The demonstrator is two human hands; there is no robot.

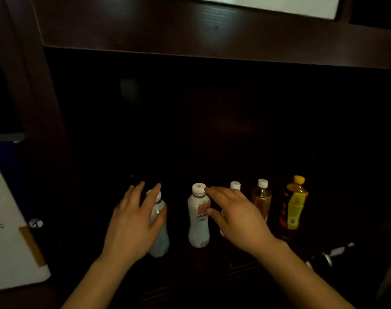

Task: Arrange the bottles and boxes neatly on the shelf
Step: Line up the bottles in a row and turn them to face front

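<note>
From the head camera, five bottles stand upright in a row along the front of a dark wooden shelf (212,141), their long axes all vertical. Leftmost is a pale clear bottle (160,230); next a white bottle (198,219) with a pinkish label; then a bottle of which only the white cap (235,185) shows, its body hidden; then an amber bottle (261,201); and last a yellow-labelled bottle (294,204) with a yellow cap.

The left hand (132,221) is the left grip: it lies against the near side of the pale clear bottle, thumb curled round its right flank and fingers spread over its shoulder, so it looks loosely closed on it, though not firmly clamped. The right hand (236,217) hangs open, fingers splayed and holding nothing, its index tip just by the white bottle's cap and its thumb near the label.

The white bottle stands just left of the right hand, which is the nearer one; a short leftward close around the upright body would probably take it. No boxes are visible in the dim light.
</note>
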